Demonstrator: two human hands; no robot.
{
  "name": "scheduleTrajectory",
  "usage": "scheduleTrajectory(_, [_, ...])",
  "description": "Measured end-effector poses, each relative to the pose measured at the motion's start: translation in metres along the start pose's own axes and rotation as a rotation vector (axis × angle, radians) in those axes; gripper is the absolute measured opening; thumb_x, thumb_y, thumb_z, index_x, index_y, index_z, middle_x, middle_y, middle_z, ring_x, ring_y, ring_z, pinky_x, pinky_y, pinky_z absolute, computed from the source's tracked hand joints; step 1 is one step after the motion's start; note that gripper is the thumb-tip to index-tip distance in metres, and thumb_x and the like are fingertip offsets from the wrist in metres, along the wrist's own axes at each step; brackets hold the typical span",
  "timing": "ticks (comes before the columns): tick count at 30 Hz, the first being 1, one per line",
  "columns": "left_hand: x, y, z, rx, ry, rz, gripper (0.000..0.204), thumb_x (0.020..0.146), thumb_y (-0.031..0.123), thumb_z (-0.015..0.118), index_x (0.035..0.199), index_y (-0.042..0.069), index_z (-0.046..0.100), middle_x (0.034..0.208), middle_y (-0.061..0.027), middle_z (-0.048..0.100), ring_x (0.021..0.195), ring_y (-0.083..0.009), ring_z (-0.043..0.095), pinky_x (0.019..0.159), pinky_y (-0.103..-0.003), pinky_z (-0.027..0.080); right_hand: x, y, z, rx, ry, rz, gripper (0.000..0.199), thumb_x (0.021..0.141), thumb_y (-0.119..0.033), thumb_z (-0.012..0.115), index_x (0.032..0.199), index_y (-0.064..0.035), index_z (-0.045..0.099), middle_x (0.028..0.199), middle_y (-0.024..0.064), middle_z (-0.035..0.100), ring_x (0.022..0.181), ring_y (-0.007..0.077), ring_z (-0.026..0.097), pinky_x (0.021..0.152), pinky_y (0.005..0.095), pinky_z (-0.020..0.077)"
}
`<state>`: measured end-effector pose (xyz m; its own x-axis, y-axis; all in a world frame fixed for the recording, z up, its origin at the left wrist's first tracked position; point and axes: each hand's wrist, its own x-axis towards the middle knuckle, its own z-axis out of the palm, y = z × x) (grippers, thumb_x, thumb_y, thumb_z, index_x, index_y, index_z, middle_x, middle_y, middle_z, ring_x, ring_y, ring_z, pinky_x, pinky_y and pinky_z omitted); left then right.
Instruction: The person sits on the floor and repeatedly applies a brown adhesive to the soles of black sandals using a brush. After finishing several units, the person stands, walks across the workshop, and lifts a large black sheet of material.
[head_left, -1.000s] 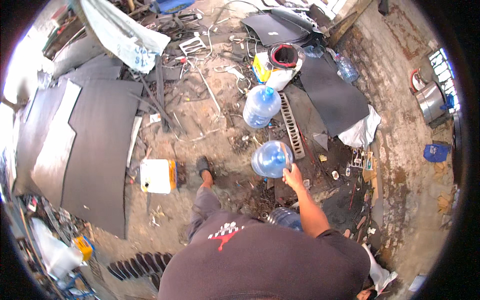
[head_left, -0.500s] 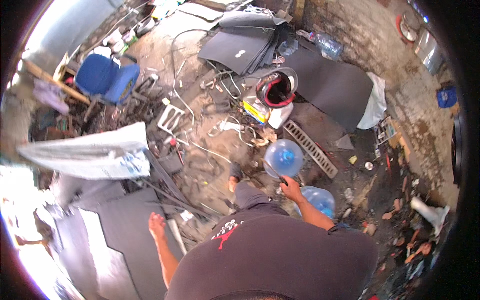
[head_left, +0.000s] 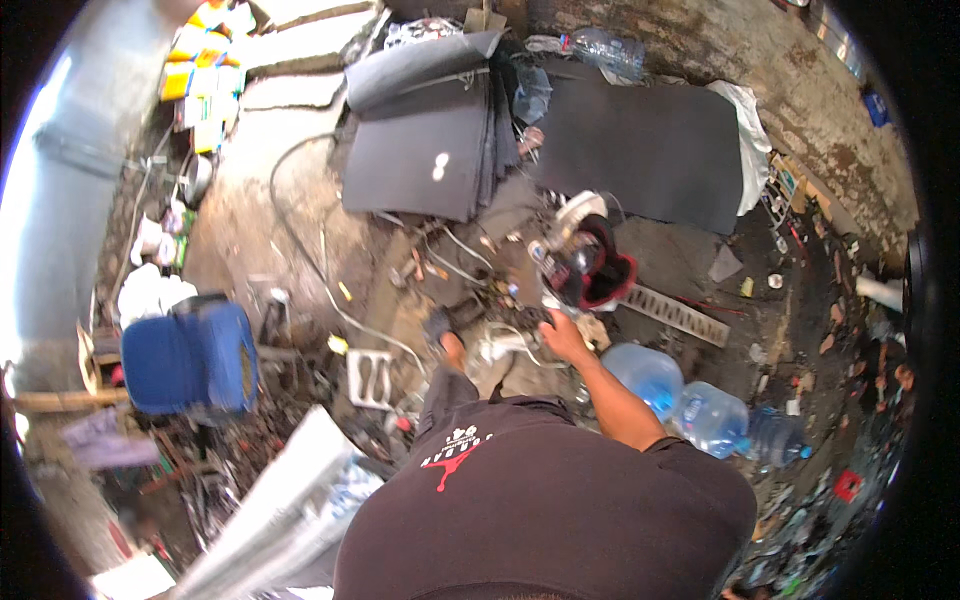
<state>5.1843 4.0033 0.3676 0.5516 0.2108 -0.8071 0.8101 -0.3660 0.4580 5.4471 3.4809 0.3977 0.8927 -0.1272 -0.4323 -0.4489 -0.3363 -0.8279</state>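
Observation:
My right hand [head_left: 565, 338] reaches forward and is closed, just below the black and red helmet [head_left: 598, 268]. A thin black-handled tool showed in it a moment before; now the tool is mostly lost in blur against the dark ground. To the right of my forearm lie a large blue water jug [head_left: 645, 380], a second clear blue jug [head_left: 712, 418] and a smaller bottle [head_left: 775, 437]. My left hand is out of view.
Stacked black sheets [head_left: 415, 150] lie ahead, with another black sheet [head_left: 640, 150] to their right. A blue chair [head_left: 190, 362] stands at left above white sheeting [head_left: 290, 500]. A cable [head_left: 300, 250], a white plastic grate [head_left: 675, 314] and scattered scraps cover the ground.
My view has swung left and forward. The right hand has gone from beside the blue jugs to below the helmet. My left hand has left the picture.

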Motion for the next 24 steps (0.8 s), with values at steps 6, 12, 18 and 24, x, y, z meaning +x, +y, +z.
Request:
scheduleTrajectory(6, [0.256,0.357,-0.274,0.909,-0.074,0.391,0.035,0.095,0.035,0.054,0.108,0.005,0.067,0.093,-0.0156,0.072,0.083,-0.0365,0.067,0.075,-0.049,0.052,0.157,-0.102,0.028,0.193,0.264,0.086,0.039,0.095,-0.026,0.056,0.125,-0.0014,0.057,0.097,0.0179,0.071,0.086,0.0317,0.071,0.077,0.0425,0.0532])
scheduleTrajectory(12, [0.493,0.833,-0.293,1.134,0.202,0.716,0.046,0.094,0.032,0.064,0.129,0.001,0.06,0.119,-0.0226,0.068,0.11,-0.0353,0.066,0.097,-0.044,0.05,0.322,-0.157,0.03,0.621,0.41,0.238,0.038,0.101,-0.028,0.054,0.135,-0.0108,0.049,0.097,0.0055,0.067,0.077,0.0119,0.066,0.06,0.0275,0.052])
scheduleTrajectory(18, [0.699,1.078,0.03,1.112,-0.137,1.134,0.04,0.094,0.034,0.065,0.128,0.013,0.061,0.123,-0.0164,0.065,0.118,-0.0345,0.06,0.102,-0.044,0.047,0.576,-0.123,0.051,0.291,0.425,0.409,0.031,0.102,-0.02,0.05,0.132,-0.0104,0.051,0.092,0.0039,0.063,0.078,0.0114,0.062,0.063,0.0273,0.0495])
scheduleTrajectory(24, [0.866,1.17,0.268,1.036,0.043,1.393,0.075,0.094,0.038,0.062,0.154,0.008,0.029,0.158,-0.0225,0.028,0.149,-0.0415,0.021,0.119,-0.056,0.02,0.855,-0.155,-0.01,0.2,0.386,0.346,0.039,0.102,-0.024,0.051,0.134,-0.0016,0.05,0.115,0.0204,0.064,0.099,0.034,0.066,0.089,0.0412,0.0499])
